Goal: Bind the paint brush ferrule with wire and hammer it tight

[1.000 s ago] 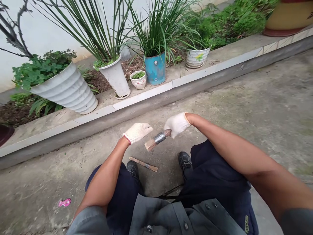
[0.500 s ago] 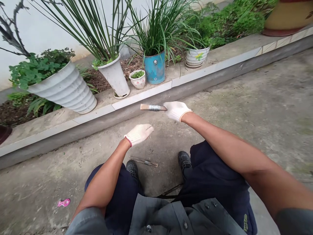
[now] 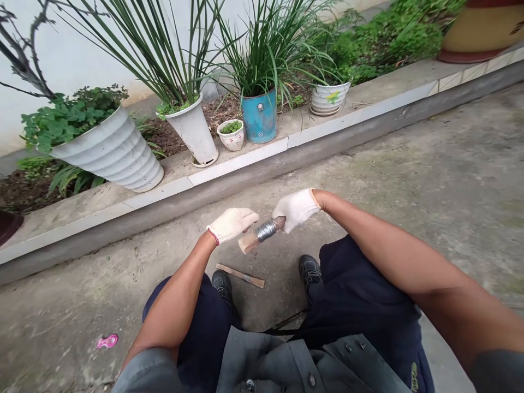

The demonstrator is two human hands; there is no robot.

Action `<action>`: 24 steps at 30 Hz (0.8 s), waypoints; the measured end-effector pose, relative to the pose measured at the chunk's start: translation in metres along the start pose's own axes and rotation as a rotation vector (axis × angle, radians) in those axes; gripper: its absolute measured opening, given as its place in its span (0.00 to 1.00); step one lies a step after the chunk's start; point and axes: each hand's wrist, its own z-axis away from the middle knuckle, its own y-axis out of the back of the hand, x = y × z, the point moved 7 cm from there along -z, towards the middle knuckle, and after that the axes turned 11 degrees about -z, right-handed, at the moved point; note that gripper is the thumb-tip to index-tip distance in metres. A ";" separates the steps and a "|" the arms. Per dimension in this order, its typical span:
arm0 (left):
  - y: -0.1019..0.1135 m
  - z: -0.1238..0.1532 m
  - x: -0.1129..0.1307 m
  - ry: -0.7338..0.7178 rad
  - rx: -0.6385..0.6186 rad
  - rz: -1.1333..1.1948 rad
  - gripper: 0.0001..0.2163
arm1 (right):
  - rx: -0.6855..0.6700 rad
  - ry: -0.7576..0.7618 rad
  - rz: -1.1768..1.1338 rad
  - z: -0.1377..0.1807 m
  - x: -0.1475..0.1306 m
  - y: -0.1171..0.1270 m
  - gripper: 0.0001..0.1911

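Note:
My right hand (image 3: 295,210), in a white knit glove, is closed round the dark handle of a brush (image 3: 267,231). Silvery wire binds the brush's middle, and its pale bristle end points down and to the left. Beside that end is my left hand (image 3: 232,225), gloved too, its fingers pressed together in a pinch. Whatever lies between those fingertips is too small to make out. A second, thinner brush (image 3: 240,275) with a wire-bound middle lies on the concrete between my shoes.
A low tiled ledge (image 3: 239,164) crosses in front, bearing a ribbed white pot (image 3: 118,153), a tall white pot (image 3: 194,134), a small pot (image 3: 231,137), a blue bucket (image 3: 259,117) and another white pot (image 3: 327,99). A pink object (image 3: 107,341) lies on the concrete at lower left.
My right hand has come down toward me with the brush, and the bristle end now tilts downward beside my left hand. The left hand has barely moved.

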 end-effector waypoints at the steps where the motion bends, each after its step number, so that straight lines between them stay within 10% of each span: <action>1: 0.000 0.000 0.002 -0.012 0.002 0.026 0.18 | 0.057 0.020 -0.069 0.004 -0.003 0.007 0.11; 7: -0.003 0.002 0.009 -0.011 0.019 0.124 0.23 | 0.617 -0.078 -0.268 0.015 -0.004 0.059 0.16; 11: -0.005 0.003 0.011 -0.005 -0.037 0.048 0.20 | 0.772 -0.338 0.025 0.009 0.016 0.074 0.16; 17: -0.005 0.003 0.009 0.015 -0.038 -0.059 0.20 | 0.457 -0.569 0.345 -0.011 0.029 0.045 0.20; 24: -0.006 -0.001 0.003 -0.014 0.006 -0.212 0.19 | 0.046 -0.359 0.463 -0.024 0.020 -0.002 0.18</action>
